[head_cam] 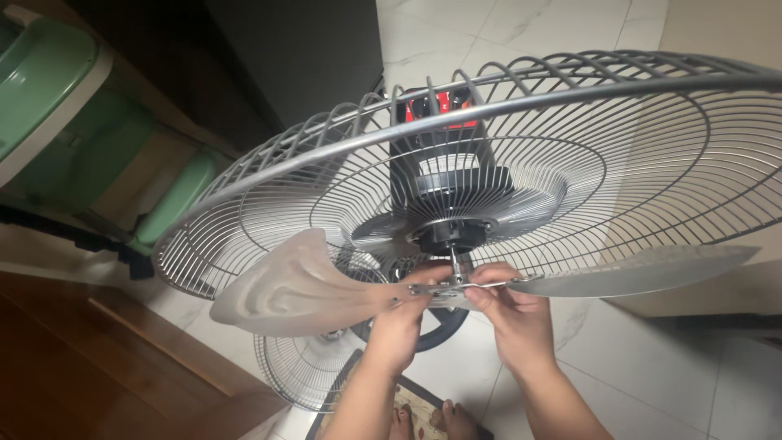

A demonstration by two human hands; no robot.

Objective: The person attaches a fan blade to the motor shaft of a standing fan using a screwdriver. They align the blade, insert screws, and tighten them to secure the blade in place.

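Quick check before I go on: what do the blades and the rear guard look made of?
Blades: thin sheet metal, probably aluminium, with a dull grey matte sheen and pressed ripples. Both hands, left and right, grip their metal hub. Rear guard: steel wire by the look of it, silvery and glossy; plated or painted, I cannot tell.
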